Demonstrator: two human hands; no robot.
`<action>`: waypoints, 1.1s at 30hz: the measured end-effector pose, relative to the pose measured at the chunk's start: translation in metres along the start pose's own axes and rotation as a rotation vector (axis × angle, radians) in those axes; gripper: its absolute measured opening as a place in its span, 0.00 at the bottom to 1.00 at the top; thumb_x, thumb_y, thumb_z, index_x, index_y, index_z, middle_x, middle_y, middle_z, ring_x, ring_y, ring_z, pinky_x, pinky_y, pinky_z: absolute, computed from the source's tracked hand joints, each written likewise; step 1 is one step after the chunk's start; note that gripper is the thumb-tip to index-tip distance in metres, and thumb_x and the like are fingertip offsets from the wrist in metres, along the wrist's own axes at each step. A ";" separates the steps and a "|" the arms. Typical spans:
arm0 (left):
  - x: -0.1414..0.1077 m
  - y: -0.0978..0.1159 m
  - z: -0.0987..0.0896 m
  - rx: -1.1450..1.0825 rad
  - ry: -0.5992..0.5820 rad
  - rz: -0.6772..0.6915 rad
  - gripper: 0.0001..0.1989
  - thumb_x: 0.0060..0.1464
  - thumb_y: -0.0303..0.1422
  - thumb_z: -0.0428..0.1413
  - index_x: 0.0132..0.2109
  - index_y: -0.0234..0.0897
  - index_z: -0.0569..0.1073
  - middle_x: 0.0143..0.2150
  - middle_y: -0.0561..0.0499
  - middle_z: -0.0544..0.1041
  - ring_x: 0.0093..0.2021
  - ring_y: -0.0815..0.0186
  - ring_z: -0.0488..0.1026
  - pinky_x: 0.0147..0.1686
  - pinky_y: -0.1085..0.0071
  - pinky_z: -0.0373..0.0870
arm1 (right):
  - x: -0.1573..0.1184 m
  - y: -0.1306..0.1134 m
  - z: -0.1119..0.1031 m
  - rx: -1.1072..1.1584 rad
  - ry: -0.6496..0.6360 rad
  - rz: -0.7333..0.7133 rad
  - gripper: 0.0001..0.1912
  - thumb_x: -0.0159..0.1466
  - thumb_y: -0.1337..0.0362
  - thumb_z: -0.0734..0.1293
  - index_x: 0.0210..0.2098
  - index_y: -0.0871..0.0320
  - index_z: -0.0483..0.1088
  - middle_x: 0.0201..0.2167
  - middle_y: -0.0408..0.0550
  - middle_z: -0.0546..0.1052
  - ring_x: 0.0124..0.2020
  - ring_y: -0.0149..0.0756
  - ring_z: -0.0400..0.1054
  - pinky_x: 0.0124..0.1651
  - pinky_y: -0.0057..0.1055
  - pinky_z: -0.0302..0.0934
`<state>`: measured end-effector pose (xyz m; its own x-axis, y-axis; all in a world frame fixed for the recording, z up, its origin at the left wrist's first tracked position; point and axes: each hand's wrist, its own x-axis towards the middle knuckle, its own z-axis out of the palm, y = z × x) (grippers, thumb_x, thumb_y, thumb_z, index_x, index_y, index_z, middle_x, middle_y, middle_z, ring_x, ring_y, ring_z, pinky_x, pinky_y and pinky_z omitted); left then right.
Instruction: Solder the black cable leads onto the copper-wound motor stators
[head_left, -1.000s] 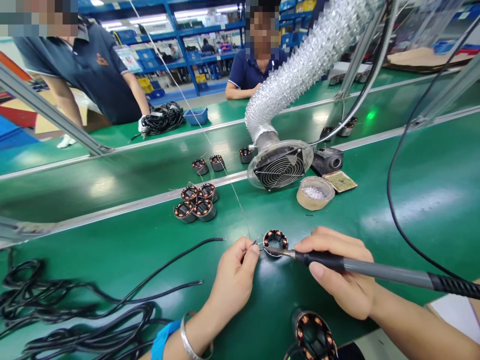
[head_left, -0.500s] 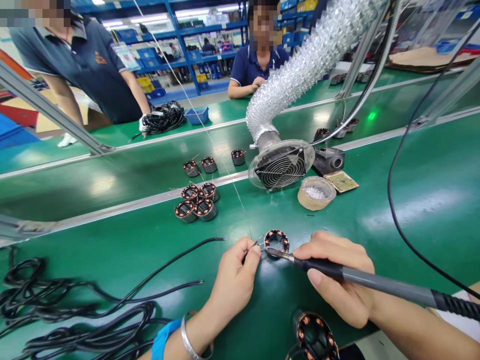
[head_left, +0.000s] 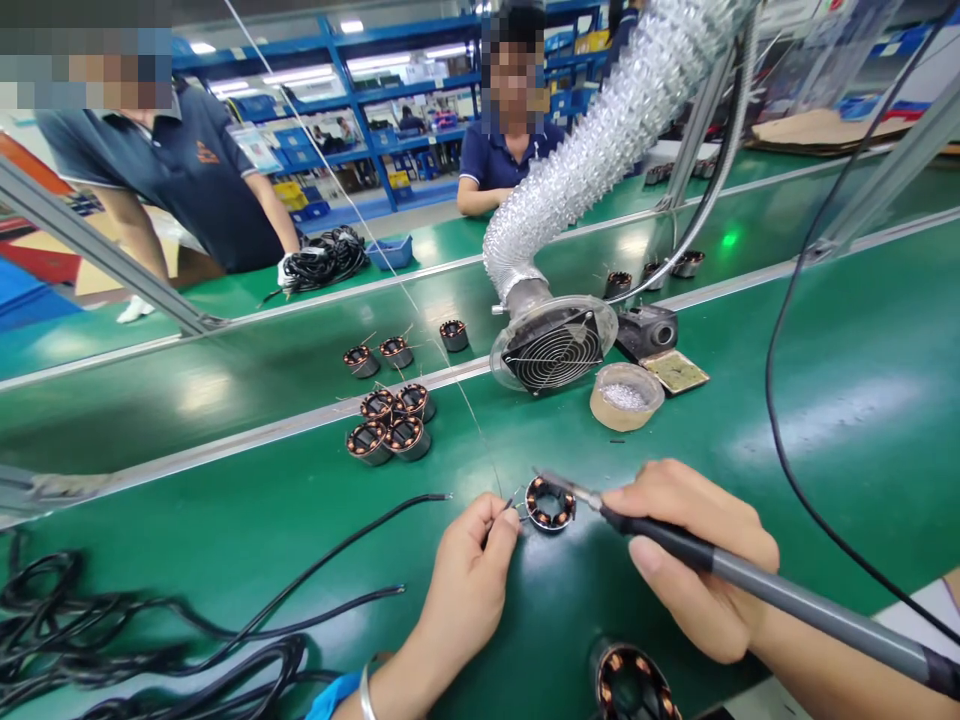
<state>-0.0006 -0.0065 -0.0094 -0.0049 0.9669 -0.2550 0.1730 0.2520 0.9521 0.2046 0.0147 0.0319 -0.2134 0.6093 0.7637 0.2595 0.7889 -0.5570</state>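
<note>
My left hand [head_left: 474,565] is closed in a pinch on a thin wire end [head_left: 514,498] at the left edge of a motor stator [head_left: 551,503]. The stator is a dark ring with copper windings and lies on the green bench. A thin strand [head_left: 471,405] comes down from above to my left fingertips. My right hand [head_left: 697,550] is wrapped round the handle of a soldering iron [head_left: 675,545]. Its tip is over the upper edge of the stator; whether it touches is unclear.
Several stators [head_left: 390,425] sit at left centre, and another [head_left: 634,685] at the bottom edge. Black cables [head_left: 187,620] cover the lower left. A fume duct [head_left: 559,345], a round tub [head_left: 626,395] and a sponge tray [head_left: 675,370] stand beyond. Two people are across the bench.
The soldering iron's tip has moved up from the wires at the stator's left side to its upper edge. My left hand keeps its pinch. The camera view has shifted slightly.
</note>
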 end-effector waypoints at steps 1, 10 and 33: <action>0.000 -0.001 0.000 -0.008 0.001 0.000 0.16 0.59 0.43 0.51 0.28 0.39 0.61 0.21 0.61 0.54 0.21 0.72 0.47 0.21 0.74 0.45 | 0.004 0.003 0.000 -0.039 0.051 -0.045 0.17 0.58 0.73 0.63 0.46 0.59 0.73 0.28 0.47 0.75 0.26 0.35 0.67 0.27 0.32 0.63; 0.000 -0.002 0.000 -0.047 0.011 -0.015 0.18 0.57 0.47 0.54 0.29 0.38 0.65 0.21 0.60 0.55 0.20 0.73 0.47 0.20 0.75 0.44 | 0.030 0.023 -0.001 -0.191 0.214 -0.148 0.17 0.59 0.71 0.66 0.49 0.57 0.73 0.35 0.49 0.78 0.34 0.38 0.71 0.36 0.36 0.66; -0.004 -0.007 0.005 -0.106 0.041 -0.037 0.21 0.56 0.51 0.54 0.28 0.38 0.64 0.19 0.61 0.54 0.20 0.74 0.47 0.19 0.76 0.45 | -0.018 0.010 0.020 0.100 -0.043 -0.168 0.17 0.53 0.72 0.61 0.41 0.62 0.71 0.18 0.42 0.65 0.16 0.31 0.57 0.22 0.30 0.49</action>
<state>0.0029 -0.0119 -0.0156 -0.0504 0.9571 -0.2853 0.0664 0.2883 0.9552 0.1920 0.0135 0.0062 -0.2864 0.4692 0.8354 0.1223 0.8827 -0.4538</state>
